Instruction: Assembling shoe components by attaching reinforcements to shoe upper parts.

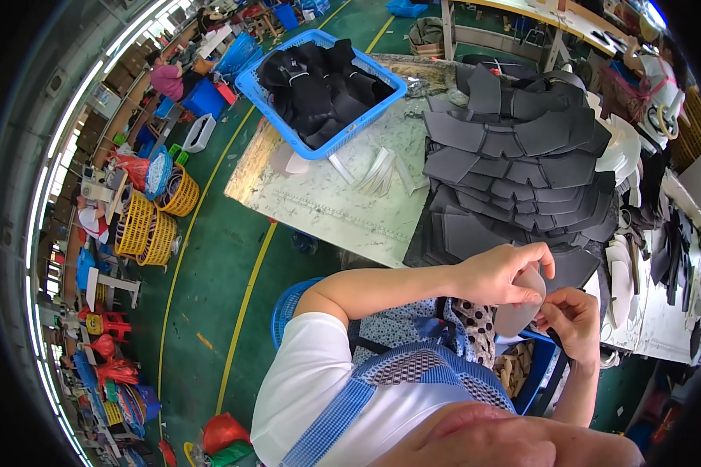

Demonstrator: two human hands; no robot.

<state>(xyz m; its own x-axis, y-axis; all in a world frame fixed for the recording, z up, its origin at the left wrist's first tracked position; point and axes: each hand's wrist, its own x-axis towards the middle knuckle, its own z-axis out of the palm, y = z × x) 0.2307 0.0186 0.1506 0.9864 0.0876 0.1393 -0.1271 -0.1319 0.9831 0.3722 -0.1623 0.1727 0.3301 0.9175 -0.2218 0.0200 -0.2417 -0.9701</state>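
Note:
My left hand [494,276] grips a thin, rounded, beige-grey piece [514,317] by its upper part, with the thumb across its face and the fingers curled behind. At the piece's right edge is my right hand [575,321], its thumb and fingertips pinched together. Whether a small bit sits between those fingertips cannot be made out. Both hands are over my lap, just in front of the worktable [319,206]. Beyond them lies a large layered pile of dark grey, angular cut pieces [522,191].
A blue plastic basket [358,128] of black pieces stands on the table's far left part, near white strips [378,175]. White and black pieces lie at the right. Below my hands is a blue bin [549,370] with tan pieces. Other people work farther off.

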